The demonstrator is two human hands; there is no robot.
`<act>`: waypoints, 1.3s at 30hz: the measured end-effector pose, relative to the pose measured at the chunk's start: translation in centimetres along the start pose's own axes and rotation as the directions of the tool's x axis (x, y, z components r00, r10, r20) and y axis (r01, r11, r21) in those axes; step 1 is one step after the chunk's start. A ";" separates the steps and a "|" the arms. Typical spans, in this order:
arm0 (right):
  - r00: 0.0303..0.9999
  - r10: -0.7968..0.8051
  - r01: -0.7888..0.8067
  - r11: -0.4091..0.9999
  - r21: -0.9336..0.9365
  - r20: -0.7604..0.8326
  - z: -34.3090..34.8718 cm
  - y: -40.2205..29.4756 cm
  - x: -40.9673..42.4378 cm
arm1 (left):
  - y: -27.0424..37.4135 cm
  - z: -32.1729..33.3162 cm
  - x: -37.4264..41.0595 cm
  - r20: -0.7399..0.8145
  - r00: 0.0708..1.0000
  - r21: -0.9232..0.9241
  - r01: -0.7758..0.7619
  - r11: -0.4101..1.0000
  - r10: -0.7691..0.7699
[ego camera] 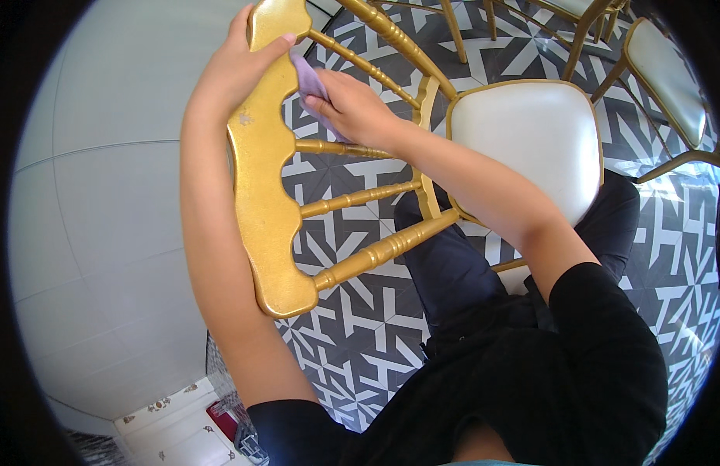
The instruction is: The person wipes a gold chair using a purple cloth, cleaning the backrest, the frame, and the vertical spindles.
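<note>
A gold-painted chair stands before me, its back's scalloped top rail (261, 192) nearest the left side and its white padded seat (526, 140) at the right. Turned spindles (360, 198) join the rail to a lower crossbar. My left hand (237, 70) is wrapped over the far part of the top rail, thumb on its face, with the forearm along the rail's outer edge. In my right hand (351, 108) is a purple cloth (310, 81), pressed against the rail's scalloped edge near a spindle. A small worn patch shows on the rail's paint.
More gold chairs with pale seats (666, 81) stand at the upper right. Large light panels (115, 221) fill the left side. Below them is a white surface with small brown motifs (179, 431) and a dark red item (222, 420). The floor (371, 326) has grey and white patterned tiles.
</note>
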State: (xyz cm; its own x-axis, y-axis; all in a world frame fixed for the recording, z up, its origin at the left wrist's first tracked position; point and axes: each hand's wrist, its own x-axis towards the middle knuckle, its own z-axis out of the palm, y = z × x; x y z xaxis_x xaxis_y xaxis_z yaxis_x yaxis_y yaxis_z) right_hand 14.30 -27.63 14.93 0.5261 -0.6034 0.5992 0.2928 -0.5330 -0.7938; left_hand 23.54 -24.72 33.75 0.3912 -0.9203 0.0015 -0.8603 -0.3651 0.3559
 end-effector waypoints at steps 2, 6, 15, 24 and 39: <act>0.998 0.054 -0.050 0.995 -0.081 0.043 -0.1 0.5 -0.4 | -0.1 0.0 0.1 -0.012 1.000 0.016 -0.013 1.000 0.013; 0.997 0.061 -0.053 0.991 -0.125 0.055 -0.9 2.9 -2.9 | -0.2 0.0 0.0 -0.026 0.999 0.059 -0.031 0.998 0.032; 0.980 0.095 -0.076 0.991 -0.110 0.176 -1.8 5.2 -4.2 | -0.1 -0.1 0.2 -0.043 0.999 0.117 -0.016 0.993 0.021; 0.998 0.060 -0.055 0.993 -0.107 0.038 -0.9 3.1 -4.0 | -0.5 0.0 0.3 -0.017 0.998 0.049 -0.061 0.997 0.062; 0.963 0.247 -0.215 0.945 -0.245 0.110 -2.0 7.7 -9.0 | -0.3 0.0 0.2 -0.029 0.999 0.082 -0.021 0.996 0.024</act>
State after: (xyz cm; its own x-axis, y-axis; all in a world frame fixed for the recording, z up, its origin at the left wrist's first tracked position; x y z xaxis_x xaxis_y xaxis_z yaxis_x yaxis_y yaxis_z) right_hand 10.21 -27.52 3.62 0.6664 -0.6478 0.3691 -0.0323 -0.5197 -0.8537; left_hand 23.91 -24.73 33.67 0.3800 -0.9242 0.0373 -0.8924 -0.3557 0.2779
